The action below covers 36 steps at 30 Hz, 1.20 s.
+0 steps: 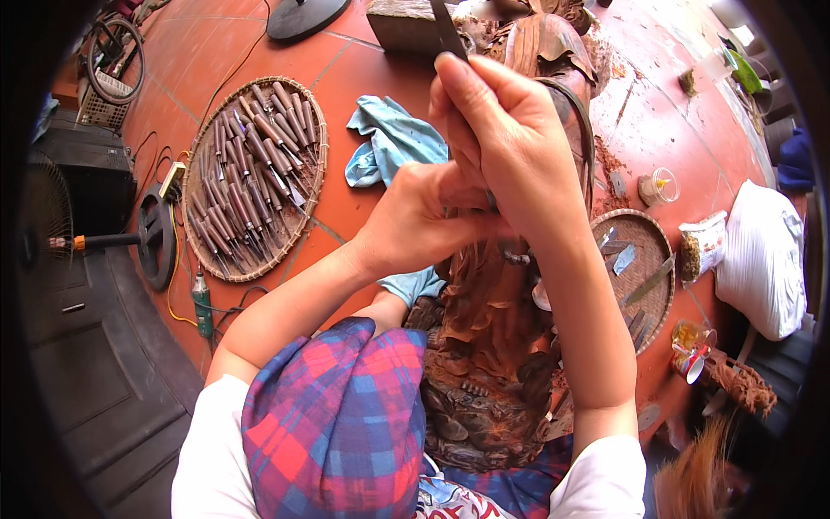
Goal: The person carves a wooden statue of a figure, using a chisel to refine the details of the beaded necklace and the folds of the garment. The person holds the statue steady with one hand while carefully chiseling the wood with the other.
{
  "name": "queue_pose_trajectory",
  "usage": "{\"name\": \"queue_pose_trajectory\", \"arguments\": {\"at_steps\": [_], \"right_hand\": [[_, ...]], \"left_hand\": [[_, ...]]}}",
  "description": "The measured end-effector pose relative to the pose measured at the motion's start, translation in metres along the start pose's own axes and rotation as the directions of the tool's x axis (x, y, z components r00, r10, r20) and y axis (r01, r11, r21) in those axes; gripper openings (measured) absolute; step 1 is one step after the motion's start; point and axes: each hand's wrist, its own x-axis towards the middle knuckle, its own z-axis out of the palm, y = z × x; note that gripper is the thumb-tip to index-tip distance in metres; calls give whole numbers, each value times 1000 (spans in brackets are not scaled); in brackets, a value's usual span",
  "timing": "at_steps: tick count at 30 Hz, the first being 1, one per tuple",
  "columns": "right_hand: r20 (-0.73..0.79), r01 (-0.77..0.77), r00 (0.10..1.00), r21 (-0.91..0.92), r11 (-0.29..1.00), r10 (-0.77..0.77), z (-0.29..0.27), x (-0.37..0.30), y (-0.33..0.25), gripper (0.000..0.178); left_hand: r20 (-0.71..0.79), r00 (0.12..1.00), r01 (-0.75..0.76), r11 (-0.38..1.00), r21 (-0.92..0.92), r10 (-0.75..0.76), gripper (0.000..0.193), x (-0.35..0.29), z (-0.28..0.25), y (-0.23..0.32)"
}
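Observation:
My right hand (516,130) is closed, its thumb pressed along a narrow dark tool (447,30) that sticks up past the fingers; its kind is unclear. Just below, my left hand (424,216) curls its fingers beneath the right wrist, and what they grip, if anything, is hidden. Under both hands a carved brown wooden statue (488,346) leans lengthwise between my legs, its upper part (540,43) showing beyond the right hand. A light blue cloth (393,138) lies on the floor just beyond my left hand.
To the left, a round woven tray (316,190) holds many wooden-handled chisels (246,164). A green rotary tool (202,307) and a fan (52,233) are nearby. On the right are a basket of blades (661,229), a small cup (659,187) and a white sack (761,259).

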Motion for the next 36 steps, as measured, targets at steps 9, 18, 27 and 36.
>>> {"name": "queue_pose_trajectory", "arguments": {"at_steps": [9, 18, 27, 36], "right_hand": [[289, 498, 863, -357, 790, -414, 37, -51, -20, 32], [285, 481, 877, -512, 712, -387, 51, -86, 3, 41], [311, 397, 911, -495, 773, -269, 56, -79, -6, 46], [254, 284, 948, -403, 870, -192, 50, -59, -12, 53]], "left_hand": [[-223, 912, -157, 797, 583, 343, 22, -37, 37, 17], [-187, 968, 216, 936, 278, -168, 43, -42, 38, 30], [-171, 881, 463, 877, 128, -441, 31, -34, 39, 49], [-160, 882, 464, 877, 125, -444, 29, -25, 27, 38]]}}
